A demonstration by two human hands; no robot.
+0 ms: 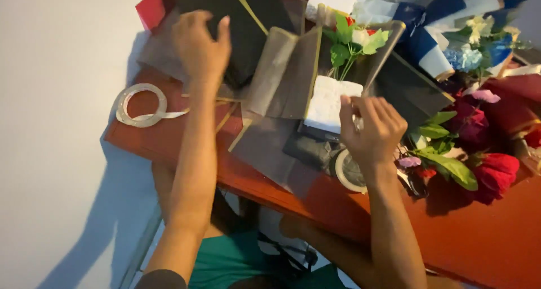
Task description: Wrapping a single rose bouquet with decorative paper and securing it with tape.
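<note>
Head view: two hands, one white foam block point(328, 102), two tape rolls. Left hand point(200, 48), fingers loosely spread, rests on one black sheet point(248, 27). Right hand point(373, 128) appears to pinch the block's right edge; the block lies just left of its fingertips. One tape roll point(141, 104) lies on the red table point(479, 232), the other point(346, 173) under the right wrist.

head view, steeply down, close over table point(484, 238)

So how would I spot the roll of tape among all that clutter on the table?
Find the reddish-brown table, then its near edge by the right hand. Just under that wrist lies the roll of tape, a pale ring. The other loop, the silvery ribbon, lies far off at the left corner.
</note>
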